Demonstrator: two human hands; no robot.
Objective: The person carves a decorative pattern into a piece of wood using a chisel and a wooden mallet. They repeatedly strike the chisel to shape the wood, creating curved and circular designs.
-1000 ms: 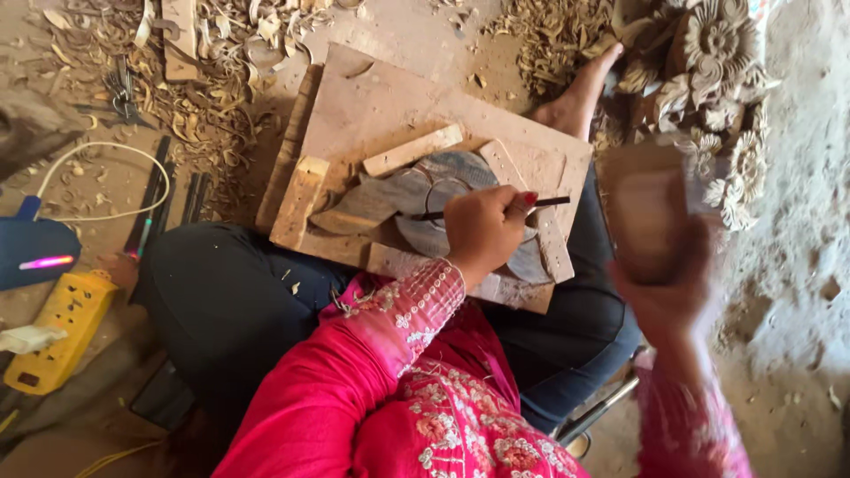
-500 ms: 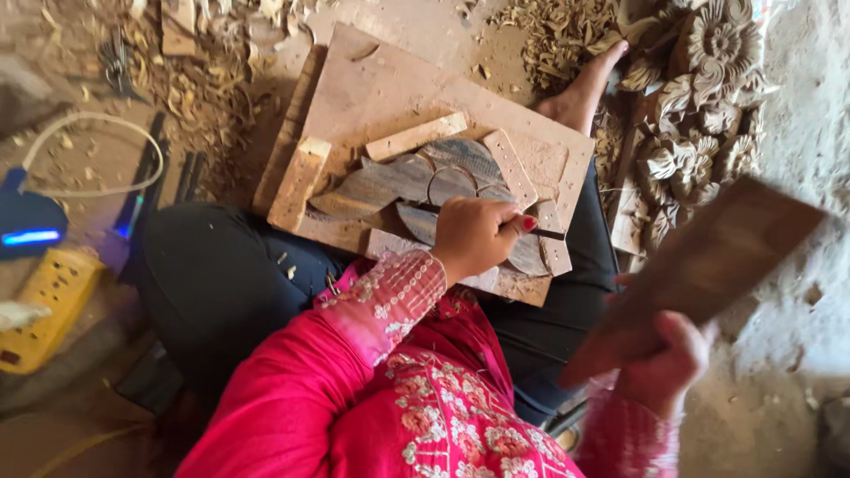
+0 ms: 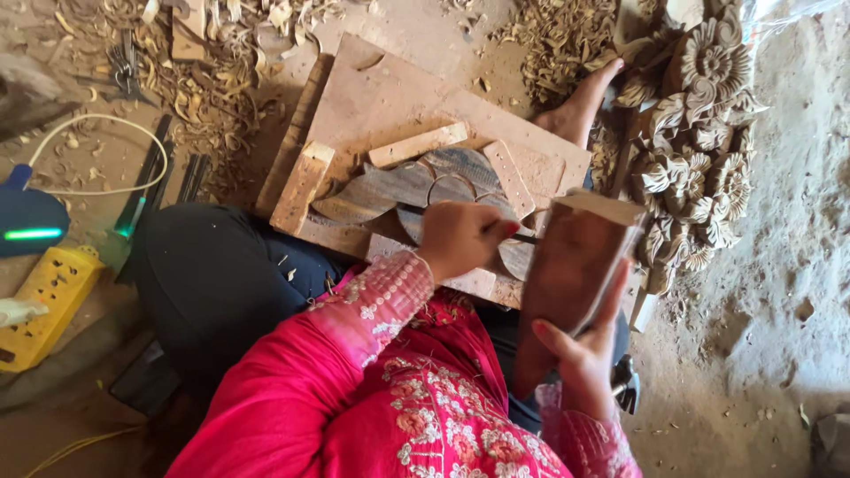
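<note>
Head view: the dirt floor (image 3: 761, 292) has wood curls (image 3: 212, 88) all over. A board (image 3: 390, 106) rests on the lap. The left hand (image 3: 460, 237), fingers closed, holds a chisel (image 3: 524, 237) on the carving (image 3: 398, 186). The right hand (image 3: 580, 358) grips a wood block (image 3: 575, 265).

The dirt floor (image 3: 770, 265) holds everything here. Curly wood shavings (image 3: 221, 88) lie in heaps on it. A yellow power strip (image 3: 44, 301) sits at the left, near a white cord (image 3: 106, 124). Some thin dark tools (image 3: 146, 177) lie close by. A pile of carved wooden flowers (image 3: 699, 133) rests on the right
</note>
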